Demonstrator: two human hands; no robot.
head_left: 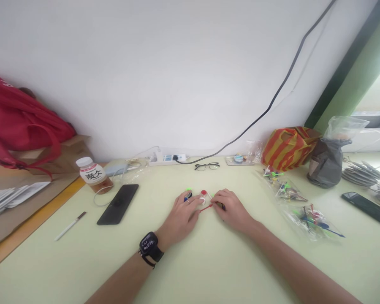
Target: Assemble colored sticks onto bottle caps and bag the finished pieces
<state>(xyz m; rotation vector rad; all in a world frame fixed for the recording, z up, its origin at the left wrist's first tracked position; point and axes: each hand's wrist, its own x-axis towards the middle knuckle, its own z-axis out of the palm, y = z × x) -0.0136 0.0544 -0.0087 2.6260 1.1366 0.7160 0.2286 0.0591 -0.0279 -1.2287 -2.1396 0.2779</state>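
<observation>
Between my two hands lies a thin red plastic stick [205, 208]. My right hand [232, 207] pinches its right end, fingers curled, and a dark blue piece [221, 205] shows under that hand. My left hand [182, 213], wearing a ring and a black watch [150, 243], rests on the table with index finger and thumb apart; the thumb tip is at the stick's left end, and I cannot tell whether it touches. A red round piece [203, 192] and a clear white part [203, 200] lie just beyond the stick. Small blue and green parts [188, 195] are partly hidden behind my left fingers.
A black phone [118, 204], a pen [70, 226] and a drink bottle [95, 175] lie or stand at left. Eyeglasses [207, 166] and a power strip [167, 158] are near the wall. At right are bags of small plastic parts [316, 221] and a striped bag [288, 147].
</observation>
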